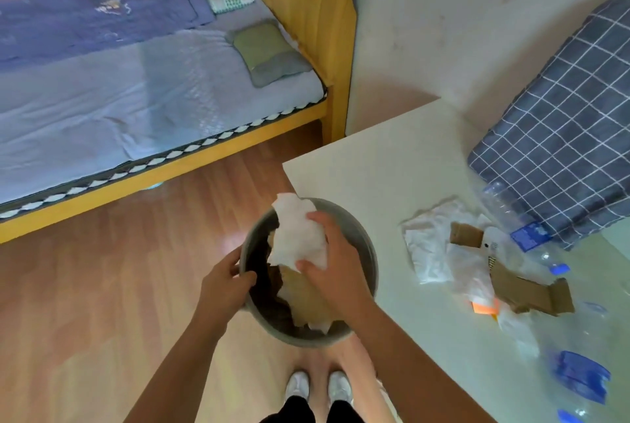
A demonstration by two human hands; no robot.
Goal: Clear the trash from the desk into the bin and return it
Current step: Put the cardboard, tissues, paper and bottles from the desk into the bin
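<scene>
Clamped between thumb and fingers of the right hand (332, 252), a crumpled white paper (298, 235) is held over the mouth of the bin (364, 252), its upper edge rising past the bin's far rim. The left hand (225, 286) is closed on the bin's left rim, thumb inside and fingers outside, so the grip of each hand is shut on something. The bin is a round grey container held just off the near-left corner of the counter (392, 163), above the wooden floor (102, 286); brown card and pale scraps are seen inside it.

To the right of the bin, on the counter, a heap of trash is left: white plastic bags (426, 245), torn cardboard pieces (525, 286), an orange scrap (484, 308) and crushed clear bottles with blue labels (530, 235). Beyond that heap, further right of the bin, a dark checked cushion (562, 122) is lying on the counter against the wall. Below the bin, two white shoes (317, 388) are visible on the floor. Far left of the bin, a bed (136, 99) with blue bedding is set in a yellow wooden frame.
</scene>
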